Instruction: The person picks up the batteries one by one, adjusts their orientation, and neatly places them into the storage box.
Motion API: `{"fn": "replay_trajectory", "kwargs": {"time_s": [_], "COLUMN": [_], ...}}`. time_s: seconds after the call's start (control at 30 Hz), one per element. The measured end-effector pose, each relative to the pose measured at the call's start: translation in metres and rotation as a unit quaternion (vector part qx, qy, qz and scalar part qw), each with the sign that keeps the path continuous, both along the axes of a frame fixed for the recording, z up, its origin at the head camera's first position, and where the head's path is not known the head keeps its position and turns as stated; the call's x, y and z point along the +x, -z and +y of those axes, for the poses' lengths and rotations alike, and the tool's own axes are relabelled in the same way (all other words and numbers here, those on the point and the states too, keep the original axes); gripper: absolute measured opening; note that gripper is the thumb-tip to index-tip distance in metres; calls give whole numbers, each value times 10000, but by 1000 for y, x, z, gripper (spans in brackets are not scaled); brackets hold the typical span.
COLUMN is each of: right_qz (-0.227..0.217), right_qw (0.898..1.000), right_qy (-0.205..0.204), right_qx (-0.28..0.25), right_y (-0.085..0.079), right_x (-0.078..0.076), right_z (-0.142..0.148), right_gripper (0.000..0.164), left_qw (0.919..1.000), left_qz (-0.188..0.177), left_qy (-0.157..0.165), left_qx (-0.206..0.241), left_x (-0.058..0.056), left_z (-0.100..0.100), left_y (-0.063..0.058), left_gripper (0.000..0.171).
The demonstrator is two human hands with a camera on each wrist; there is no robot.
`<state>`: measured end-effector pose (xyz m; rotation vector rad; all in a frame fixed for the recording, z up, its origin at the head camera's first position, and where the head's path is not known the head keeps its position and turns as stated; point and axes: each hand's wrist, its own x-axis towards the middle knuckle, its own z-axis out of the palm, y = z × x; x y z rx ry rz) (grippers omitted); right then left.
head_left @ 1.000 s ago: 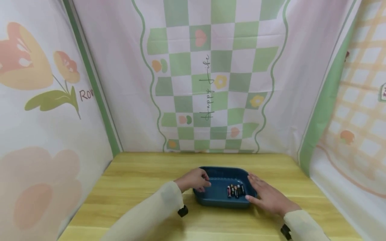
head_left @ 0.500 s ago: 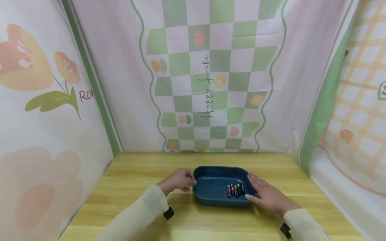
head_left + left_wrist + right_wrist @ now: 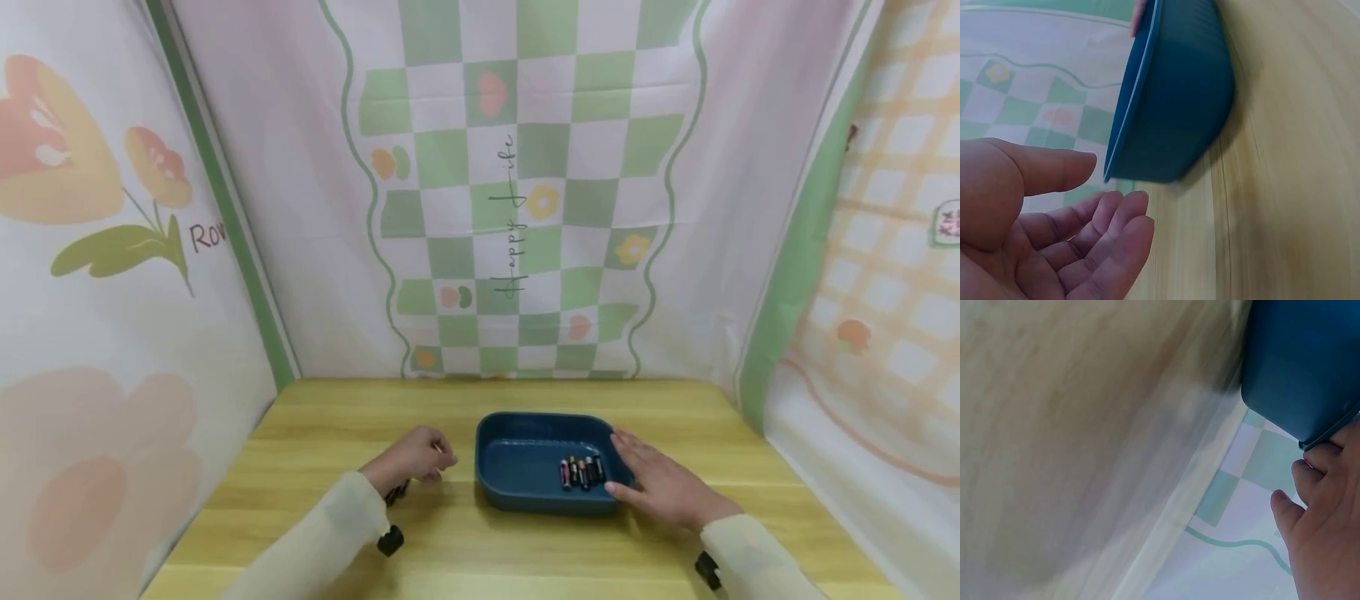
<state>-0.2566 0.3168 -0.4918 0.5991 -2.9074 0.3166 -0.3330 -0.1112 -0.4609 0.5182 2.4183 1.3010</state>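
Note:
In the head view a blue rectangular basin [image 3: 540, 502] stands on the wooden table. Several small batteries [image 3: 582, 472] lie side by side at the right end of its floor. My right hand [image 3: 667, 487] rests on the basin's right rim, its fingers stretched along the edge and its thumb at the near corner. Left of the basin, apart from it, is my left hand [image 3: 411, 458]. The left wrist view shows this hand [image 3: 1066, 231] with loosely bent fingers and nothing between thumb and fingers. Small dark items [image 3: 396, 492], perhaps batteries, lie partly hidden under the left wrist.
The yellow wooden table [image 3: 360, 408] carries the basin. A checked green and white curtain [image 3: 525, 208] hangs behind the table, with printed cloth on both sides. Black straps with small dark devices [image 3: 391, 540] sit at the wrists.
My left hand has come out over the basin's left rim and moved left across the table, uncovering the small dark items. The right hand keeps its place on the rim.

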Motion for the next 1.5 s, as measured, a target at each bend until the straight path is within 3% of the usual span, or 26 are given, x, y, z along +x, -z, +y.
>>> {"fn": "replay_trajectory", "kwargs": {"time_s": [0.4,0.67,0.83,1.2,1.5], "right_qz": [-86,29,62,92,-40], "right_qw": [9999,10000,10000,9999,9999], "right_qy": [29,-28,-32,23,20], "right_qx": [-58,-85,-56,-115,-135], "right_y": [-4,-4,-2,-3,-3], "right_x": [1,-2,-1,-2,-2], "right_z": [-2,-2,-2,-2,-5], "right_gripper": [82,80,81,79,81], "left_qw": [9995,9980,9972,9936,9909], "left_qz": [-49,102,6,-253,-134], "left_qy": [-326,-619,-707,-1090,-1242], "left_qx": [17,-98,-231,-136,-497], "left_x": [4,1,-2,1,0], "left_z": [-40,-76,-94,-92,-89], "left_y": [3,12,23,31,34], "left_gripper": [16,17,15,10,10]}}
